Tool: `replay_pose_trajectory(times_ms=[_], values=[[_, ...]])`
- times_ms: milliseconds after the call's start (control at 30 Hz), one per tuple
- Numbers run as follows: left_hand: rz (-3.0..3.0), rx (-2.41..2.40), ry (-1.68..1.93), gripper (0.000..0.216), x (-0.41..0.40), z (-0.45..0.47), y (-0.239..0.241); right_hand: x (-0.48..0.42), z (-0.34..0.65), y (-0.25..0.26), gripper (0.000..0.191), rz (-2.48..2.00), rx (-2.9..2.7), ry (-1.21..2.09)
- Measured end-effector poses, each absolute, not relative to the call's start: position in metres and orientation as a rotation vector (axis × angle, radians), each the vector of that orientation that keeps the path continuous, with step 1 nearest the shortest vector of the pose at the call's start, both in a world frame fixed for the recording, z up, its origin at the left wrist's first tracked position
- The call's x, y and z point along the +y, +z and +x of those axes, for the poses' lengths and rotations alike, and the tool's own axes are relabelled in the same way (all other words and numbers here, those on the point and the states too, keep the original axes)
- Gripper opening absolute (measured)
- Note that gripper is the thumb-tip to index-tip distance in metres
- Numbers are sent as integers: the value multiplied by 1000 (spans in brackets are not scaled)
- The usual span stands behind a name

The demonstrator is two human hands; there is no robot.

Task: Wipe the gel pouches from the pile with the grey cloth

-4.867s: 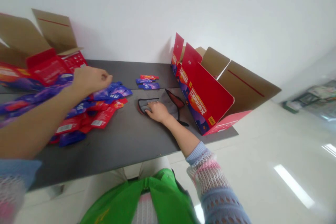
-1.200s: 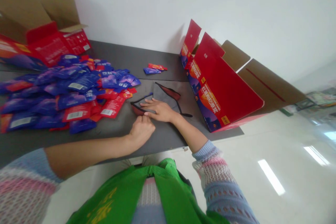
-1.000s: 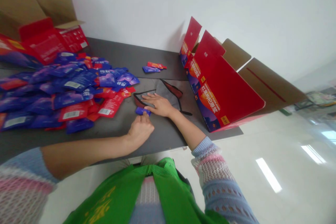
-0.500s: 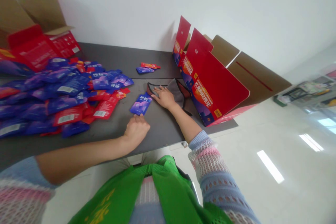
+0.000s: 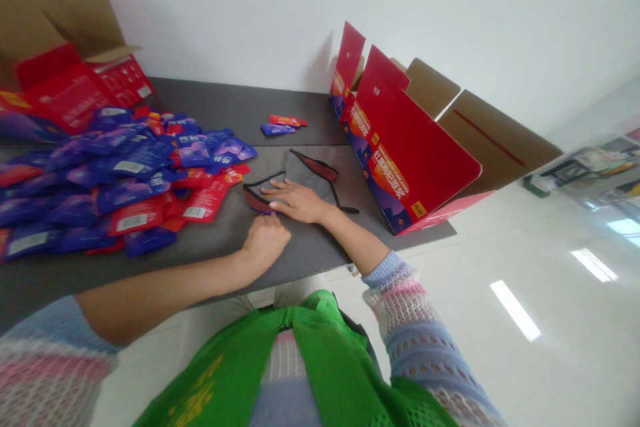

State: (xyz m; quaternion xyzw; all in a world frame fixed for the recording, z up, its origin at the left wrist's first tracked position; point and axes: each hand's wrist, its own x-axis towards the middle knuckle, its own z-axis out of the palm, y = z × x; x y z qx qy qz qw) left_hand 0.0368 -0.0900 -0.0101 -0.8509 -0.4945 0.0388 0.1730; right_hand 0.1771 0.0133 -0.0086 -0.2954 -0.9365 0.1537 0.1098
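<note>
My left hand (image 5: 266, 240) is closed at the near edge of a blue sachet (image 5: 271, 212), which is mostly covered and shows only as a blue sliver. Over it lies a grey cloth (image 5: 320, 190) with black edging and reddish-brown end panels. My right hand (image 5: 296, 201) rests flat on this cloth, fingers stretched toward the left, just above my left fist. To the left spreads a heap of blue and red sachets (image 5: 135, 160), piled loosely on the dark table.
Two loose sachets (image 5: 278, 129) lie farther back on the dark table (image 5: 220, 103). Open red cartons (image 5: 395, 160) stand along the right end, flaps raised. Another open carton (image 5: 55, 90) is at the far left. A white wall rises behind the table.
My right hand has slid left with the grey cloth, which now covers most of the blue sachet. My left hand has stayed nearly in place.
</note>
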Motion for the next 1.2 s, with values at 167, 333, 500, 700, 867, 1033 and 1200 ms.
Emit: replay_pose_trajectory(times_ms=[167, 333, 500, 700, 867, 1033, 1200], values=[[-2439, -1406, 92, 35, -89, 35, -12, 15, 172, -19, 44, -768, -2853, 349], [-2432, -1396, 105, 33, -89, 36, -12, 21, 170, -19, 48, -826, -2842, 306], [-2452, -1349, 151, 31, -89, 37, -11, 35, 171, -25, 53, -1027, -2735, 264], [-2424, -1357, 109, 32, -89, 34, -13, 52, 186, -29, 47, -1358, -2561, 163], [-2428, -1357, 70, 32, -89, 33, -13, 48, 205, -15, 49, -1569, -2353, 187], [-2448, -1377, 77, 33, -89, 32, -15, 29, 211, 6, 52, -1497, -2235, 253], [-2482, -1408, 70, 31, -88, 32, -14, 14, 192, -1, 52, -977, -2489, 462]])
